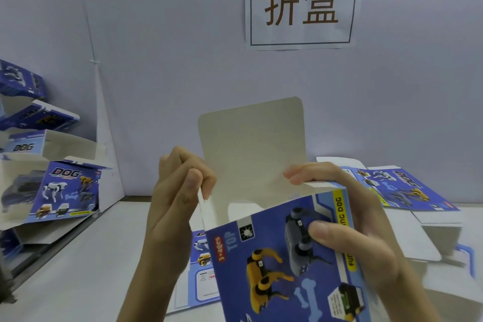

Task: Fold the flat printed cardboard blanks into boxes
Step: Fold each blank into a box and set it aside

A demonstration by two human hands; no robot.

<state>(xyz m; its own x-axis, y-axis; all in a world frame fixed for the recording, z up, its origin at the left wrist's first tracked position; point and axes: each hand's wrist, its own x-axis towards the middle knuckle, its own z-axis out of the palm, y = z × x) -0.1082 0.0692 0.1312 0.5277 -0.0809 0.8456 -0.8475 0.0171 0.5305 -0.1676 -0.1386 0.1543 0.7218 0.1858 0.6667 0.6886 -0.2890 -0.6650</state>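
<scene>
Blue box (274, 264) (lid upright) in right hand (360, 232)

A white paper sign (303, 5) on the far wall carries two large dark characters, 折盒, inside a thin rectangular frame. The held box (282, 269) in the near middle bears a red label reading "3+ ages". A yellow strip along its right edge reads "FUN", then "NG DOG", and the right hand (366, 238) hides the letters between. At the left, a folded box (65, 191) shows "DOG" at its top, as does the upper box (24, 145). The flat blank (407, 188) at the far right carries "DOG" turned sideways. Print on the near blank (203, 277) is too small to read.
</scene>
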